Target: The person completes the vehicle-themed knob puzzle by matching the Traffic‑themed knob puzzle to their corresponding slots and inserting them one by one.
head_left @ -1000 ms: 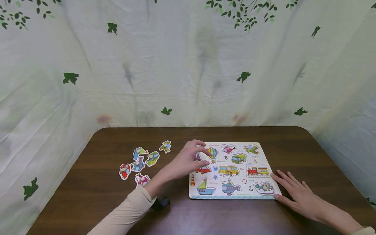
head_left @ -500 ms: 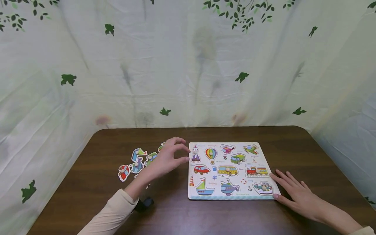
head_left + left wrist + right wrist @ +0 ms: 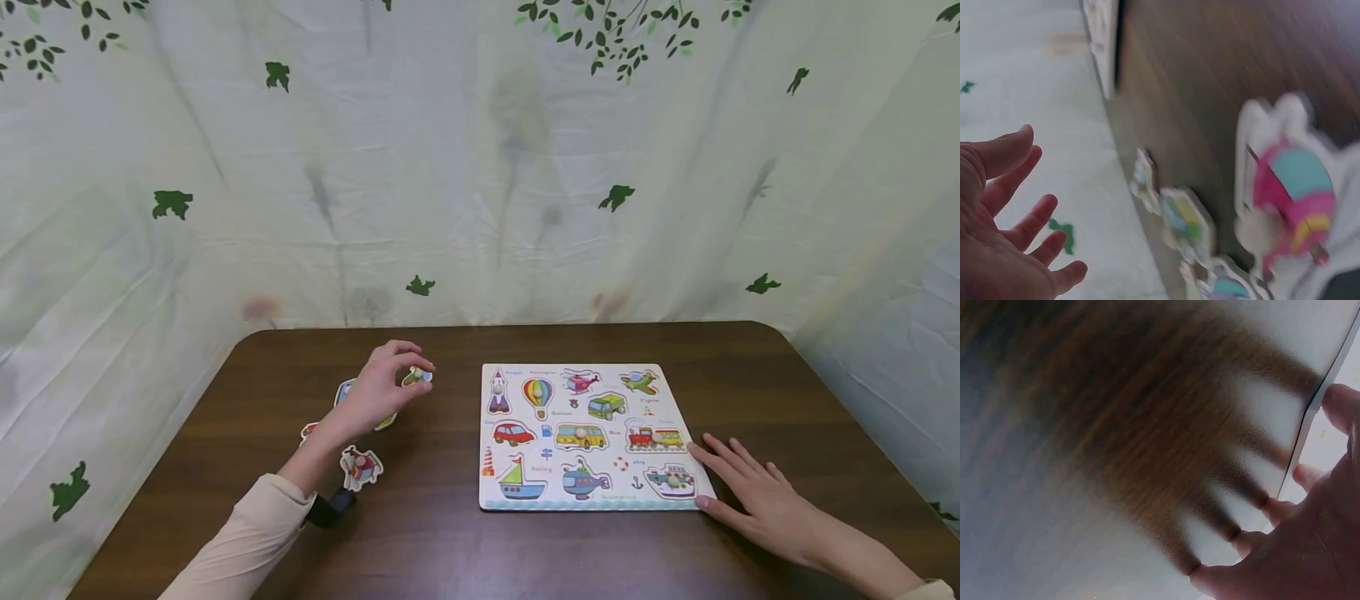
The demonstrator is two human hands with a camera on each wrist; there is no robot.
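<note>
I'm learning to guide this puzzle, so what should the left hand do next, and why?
Probably lower the left hand and pinch the green plane piece: the head view shows it within that hand's opening, and the left wrist view shows nothing gripped.

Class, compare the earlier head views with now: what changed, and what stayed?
The left hand moved leftward from over the puzzle board to near the loose plane piece; no grasp or release clearly shows. The right hand stayed at the board's right edge.
</note>
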